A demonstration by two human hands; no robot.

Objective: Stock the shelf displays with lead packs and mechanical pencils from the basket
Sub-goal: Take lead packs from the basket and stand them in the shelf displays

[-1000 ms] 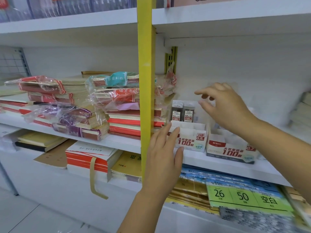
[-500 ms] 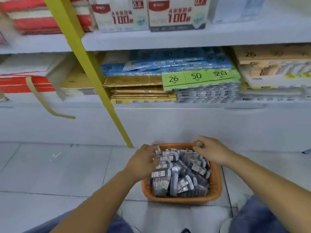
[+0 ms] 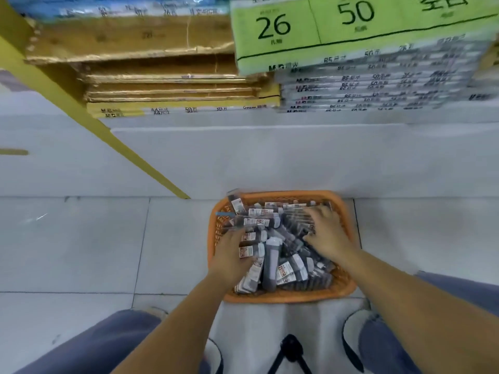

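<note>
Head view, looking steeply down at a tiled floor (image 3: 81,244) in front of a white shelf (image 3: 270,157).

**Basket.** An orange mesh basket (image 3: 291,298) stands on the floor, its far rim close against the shelf base and just right of the foot of a slanting yellow post (image 3: 149,168). It is heaped with lead packs (image 3: 271,261): dark, clear-walled tubes with white and red labels, lying crossed in all directions. One pack (image 3: 236,202) leans over the far left corner of the rim.

**Hands.** Both forearms reach in from the lower edge.
- The left hand (image 3: 229,255) lies over the left side of the heap, back upward, with its fingertips sunk among the packs. Whether it grips any of them cannot be told.
- The right hand (image 3: 328,233) rests palm down on the right side of the heap. Its fingers are spread and fairly straight across the packs toward the far rim, and curl round nothing.

**Surroundings.**
- On the lowest shelf board above lie stacks of brown paper goods (image 3: 167,85).
- To their right are stacked grey printed packets (image 3: 364,87), topped by a green card (image 3: 351,28) marked 26 and 50.
- Blue trouser legs (image 3: 102,344) frame the lower corners, and a black stand (image 3: 290,352) shows between them.
- Motion blur softens the small print.
</note>
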